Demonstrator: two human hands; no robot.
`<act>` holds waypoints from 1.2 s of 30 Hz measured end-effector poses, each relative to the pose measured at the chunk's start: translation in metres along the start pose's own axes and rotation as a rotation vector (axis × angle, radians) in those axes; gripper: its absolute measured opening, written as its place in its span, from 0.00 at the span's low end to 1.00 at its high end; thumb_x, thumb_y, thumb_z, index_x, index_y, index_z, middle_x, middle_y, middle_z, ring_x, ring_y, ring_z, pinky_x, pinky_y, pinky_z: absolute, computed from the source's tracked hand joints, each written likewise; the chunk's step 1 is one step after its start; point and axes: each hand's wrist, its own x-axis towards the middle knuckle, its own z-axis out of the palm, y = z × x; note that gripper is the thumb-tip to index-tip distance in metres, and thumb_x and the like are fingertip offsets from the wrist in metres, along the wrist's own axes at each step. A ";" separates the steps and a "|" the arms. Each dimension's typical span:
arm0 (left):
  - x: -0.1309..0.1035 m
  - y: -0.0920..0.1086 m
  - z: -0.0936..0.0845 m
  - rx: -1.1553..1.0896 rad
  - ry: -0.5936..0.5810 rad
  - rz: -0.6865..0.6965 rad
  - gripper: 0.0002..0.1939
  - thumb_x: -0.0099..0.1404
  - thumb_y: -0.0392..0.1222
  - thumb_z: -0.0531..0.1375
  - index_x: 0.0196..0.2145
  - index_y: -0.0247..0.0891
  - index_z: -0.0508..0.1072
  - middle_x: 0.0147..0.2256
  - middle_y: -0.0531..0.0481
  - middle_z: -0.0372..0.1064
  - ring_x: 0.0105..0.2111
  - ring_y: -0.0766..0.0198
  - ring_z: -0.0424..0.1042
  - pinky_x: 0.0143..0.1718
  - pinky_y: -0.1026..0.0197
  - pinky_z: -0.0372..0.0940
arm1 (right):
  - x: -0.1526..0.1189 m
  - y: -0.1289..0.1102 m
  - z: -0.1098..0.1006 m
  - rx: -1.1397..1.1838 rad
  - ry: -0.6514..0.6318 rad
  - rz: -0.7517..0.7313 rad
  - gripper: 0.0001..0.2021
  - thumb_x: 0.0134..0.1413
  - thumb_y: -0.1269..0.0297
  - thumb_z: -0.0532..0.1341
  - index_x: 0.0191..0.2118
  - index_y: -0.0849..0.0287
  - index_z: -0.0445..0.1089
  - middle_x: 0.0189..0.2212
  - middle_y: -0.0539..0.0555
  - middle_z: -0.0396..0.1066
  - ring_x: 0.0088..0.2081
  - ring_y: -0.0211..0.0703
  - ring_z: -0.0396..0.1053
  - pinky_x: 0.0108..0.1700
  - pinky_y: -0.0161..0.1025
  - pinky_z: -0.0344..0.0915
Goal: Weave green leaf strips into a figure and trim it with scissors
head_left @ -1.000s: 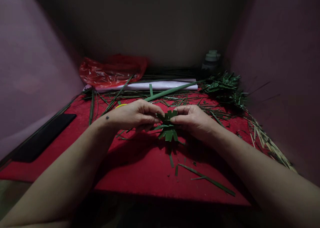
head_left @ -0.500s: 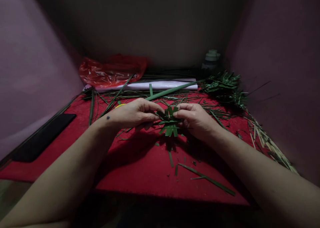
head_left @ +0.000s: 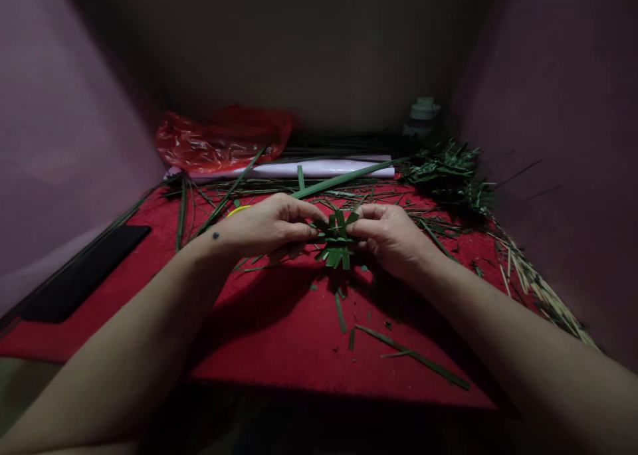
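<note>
My left hand is pinching the left edge of a fringed leaf piece, thumb and forefinger together as far as shows, while my right hand is pinching a strip at its upper right. Compared with a second ago, my right fingertips are gripping farther out toward that side, the upper strips are fanning wider, and the lower fringe is sitting a little higher; I judge that I am parting and arranging the strips. My left hand is barely shifting. Both forearms are slanting in from the near corners, palms turning inward, holding the leaf piece above the red tabletop. Nearer me than the leaf piece, a loose strip is lying to the right. Beyond it, a long green blade is crossing a white roll; a red plastic bag is slumping far left, and a dark leafy heap is spreading far right.
</note>
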 end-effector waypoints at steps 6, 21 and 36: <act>0.001 -0.003 -0.001 -0.016 -0.009 -0.013 0.12 0.58 0.36 0.54 0.40 0.34 0.71 0.14 0.58 0.57 0.11 0.75 0.54 0.12 0.73 0.51 | -0.001 0.000 0.000 -0.060 0.010 -0.015 0.07 0.38 0.70 0.59 0.22 0.58 0.57 0.17 0.45 0.57 0.17 0.33 0.57 0.21 0.34 0.57; 0.003 -0.005 -0.002 -0.016 -0.001 -0.026 0.14 0.57 0.36 0.54 0.41 0.35 0.71 0.14 0.58 0.59 0.11 0.74 0.56 0.11 0.72 0.52 | -0.002 0.003 0.000 -0.185 0.078 -0.113 0.07 0.38 0.69 0.58 0.20 0.57 0.56 0.16 0.44 0.53 0.17 0.31 0.52 0.20 0.32 0.52; 0.003 -0.003 0.003 0.002 0.010 0.006 0.13 0.57 0.35 0.53 0.39 0.34 0.72 0.15 0.58 0.56 0.11 0.76 0.54 0.12 0.74 0.50 | -0.004 -0.003 0.002 -0.304 0.075 -0.115 0.02 0.39 0.69 0.57 0.21 0.59 0.61 0.17 0.46 0.59 0.19 0.32 0.55 0.20 0.32 0.50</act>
